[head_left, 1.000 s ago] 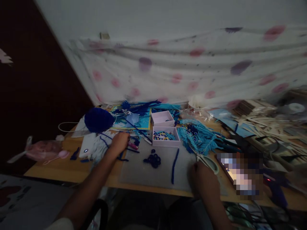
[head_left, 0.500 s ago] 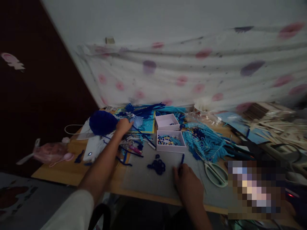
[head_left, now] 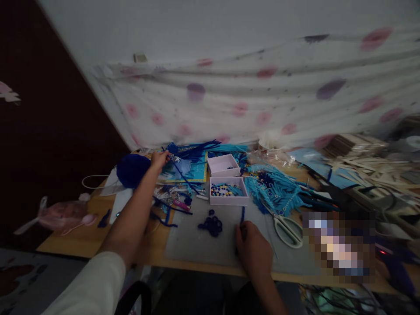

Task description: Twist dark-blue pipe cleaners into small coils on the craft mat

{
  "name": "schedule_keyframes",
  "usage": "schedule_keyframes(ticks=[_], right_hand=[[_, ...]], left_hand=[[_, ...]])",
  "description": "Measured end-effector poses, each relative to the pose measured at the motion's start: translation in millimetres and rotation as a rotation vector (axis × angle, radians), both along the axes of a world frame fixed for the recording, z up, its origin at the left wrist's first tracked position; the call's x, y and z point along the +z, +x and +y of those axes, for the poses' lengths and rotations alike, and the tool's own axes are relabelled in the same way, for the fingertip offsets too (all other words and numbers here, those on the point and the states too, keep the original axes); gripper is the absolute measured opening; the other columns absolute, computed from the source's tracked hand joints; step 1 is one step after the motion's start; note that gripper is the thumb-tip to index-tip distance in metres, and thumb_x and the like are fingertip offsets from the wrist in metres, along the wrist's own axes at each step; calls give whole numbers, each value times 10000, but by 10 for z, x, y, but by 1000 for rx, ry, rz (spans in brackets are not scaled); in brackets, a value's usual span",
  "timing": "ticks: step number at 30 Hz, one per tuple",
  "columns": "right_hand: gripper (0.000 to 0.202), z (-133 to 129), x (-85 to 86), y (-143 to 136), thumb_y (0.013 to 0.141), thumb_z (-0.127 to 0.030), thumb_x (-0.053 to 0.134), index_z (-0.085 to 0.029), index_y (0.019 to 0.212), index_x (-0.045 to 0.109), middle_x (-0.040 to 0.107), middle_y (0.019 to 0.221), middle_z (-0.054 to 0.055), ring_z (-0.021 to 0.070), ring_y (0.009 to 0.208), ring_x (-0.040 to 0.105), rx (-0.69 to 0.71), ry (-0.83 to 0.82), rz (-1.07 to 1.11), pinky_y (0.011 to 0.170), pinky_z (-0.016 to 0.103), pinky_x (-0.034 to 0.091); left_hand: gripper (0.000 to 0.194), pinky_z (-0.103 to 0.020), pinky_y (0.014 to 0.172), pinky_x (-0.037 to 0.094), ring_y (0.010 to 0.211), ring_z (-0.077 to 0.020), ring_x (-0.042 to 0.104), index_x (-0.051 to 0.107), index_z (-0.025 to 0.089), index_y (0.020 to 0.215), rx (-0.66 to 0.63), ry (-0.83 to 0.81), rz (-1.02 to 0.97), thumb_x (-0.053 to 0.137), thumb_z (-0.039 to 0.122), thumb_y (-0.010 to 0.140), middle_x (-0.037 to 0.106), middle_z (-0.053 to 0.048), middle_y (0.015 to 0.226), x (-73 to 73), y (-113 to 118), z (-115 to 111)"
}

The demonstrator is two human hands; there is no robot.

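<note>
My left hand point(head_left: 159, 160) reaches to the back left of the table, its fingers pinched on a long dark blue pipe cleaner point(head_left: 185, 176) that slants down to the right. My right hand point(head_left: 254, 248) is closed near the front edge, over the grey mat point(head_left: 187, 245). A dark blue pipe cleaner point(head_left: 243, 214) sticks up from its fingers; the rest is hidden by the hand. Left of that hand, a cluster of dark blue curled loops point(head_left: 212, 225) lies on the mat, with one small coil point(head_left: 211, 212) apart above it.
Behind the mat stand a white box point(head_left: 229, 202) of beads and its lid point(head_left: 223, 165). Scissors point(head_left: 288, 231) and a light-blue fringed pile point(head_left: 282, 192) lie right. A dark blue fluffy ball point(head_left: 131, 170) is left. Wooden strips point(head_left: 370, 168) crowd the far right. Blurred squares cover something front right.
My left hand has moved back and slightly left, drawing the long pipe cleaner with it. My right hand keeps about the same place on the mat. The whole view has shifted slightly.
</note>
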State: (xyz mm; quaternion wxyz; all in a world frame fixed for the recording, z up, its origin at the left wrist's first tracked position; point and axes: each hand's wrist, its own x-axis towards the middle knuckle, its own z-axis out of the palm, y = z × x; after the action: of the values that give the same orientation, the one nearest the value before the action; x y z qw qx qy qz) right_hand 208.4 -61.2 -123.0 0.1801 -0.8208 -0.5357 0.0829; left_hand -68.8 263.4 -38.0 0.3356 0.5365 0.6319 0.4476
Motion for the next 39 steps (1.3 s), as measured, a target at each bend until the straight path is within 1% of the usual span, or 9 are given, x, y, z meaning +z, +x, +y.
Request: schedule_keyframes(ticks=[3,7,14,18,23,26,31,34,39], right_hand=[[231,-4,-19,15,1001,-382,469,-213,966,622,725,932,55,207,738,684,-3,14,8,573,299,278],[238,-3,-17,21,995,-388,471,-218,954,633,730,920,53,208,725,678,-21,18,28,569,295,265],[247,2,0,30,986,-405,474,-227,956,642,731,885,49,217,735,679,-34,15,59,579,295,275],[247,0,9,31,987,-397,468,-223,956,641,737,886,54,226,738,685,-33,-1,62,586,299,279],[272,14,42,13,983,-421,467,-222,949,650,736,843,57,227,718,678,-38,5,69,584,298,271],[295,17,49,11,971,-428,465,-217,939,668,734,818,59,227,708,670,-37,27,94,581,298,275],[384,-57,5,126,910,-454,476,-155,951,714,722,763,109,238,668,647,-3,139,207,563,300,338],[430,-176,52,251,864,-493,502,-132,904,733,712,718,115,240,652,636,13,287,338,573,299,404],[521,-457,253,252,844,-630,561,-140,842,739,596,527,29,171,485,525,-50,301,781,469,256,388]], left_hand=[[264,-176,431,329,462,-73,469,676,86,883,0,47,-144,587,333,913,579,-1,602,185,17,56],[206,-169,442,336,449,-67,477,668,100,804,-72,109,-315,667,305,823,587,-4,582,452,78,58],[275,-164,389,228,416,-39,377,570,182,739,59,346,-604,536,361,945,481,53,556,1028,66,-107],[339,-157,403,277,453,-30,396,545,178,703,-37,526,-1016,486,306,1012,566,34,645,1540,85,-482],[270,-130,438,287,449,-8,348,647,167,892,-415,519,-1021,457,277,1049,533,66,639,1924,537,-1342],[209,-143,417,282,398,-16,323,691,170,940,-611,315,-968,513,253,1012,490,69,576,1632,1052,-1998],[376,-210,420,223,439,-50,352,736,138,913,-954,-123,-888,628,497,901,553,14,593,631,1695,-2878],[474,-226,512,332,518,-87,456,728,121,824,-946,-194,-836,662,591,834,576,-10,584,206,1712,-3089],[454,-246,610,406,585,-121,535,694,144,1008,-808,-204,-730,682,562,829,652,-24,660,-155,1549,-3110]])
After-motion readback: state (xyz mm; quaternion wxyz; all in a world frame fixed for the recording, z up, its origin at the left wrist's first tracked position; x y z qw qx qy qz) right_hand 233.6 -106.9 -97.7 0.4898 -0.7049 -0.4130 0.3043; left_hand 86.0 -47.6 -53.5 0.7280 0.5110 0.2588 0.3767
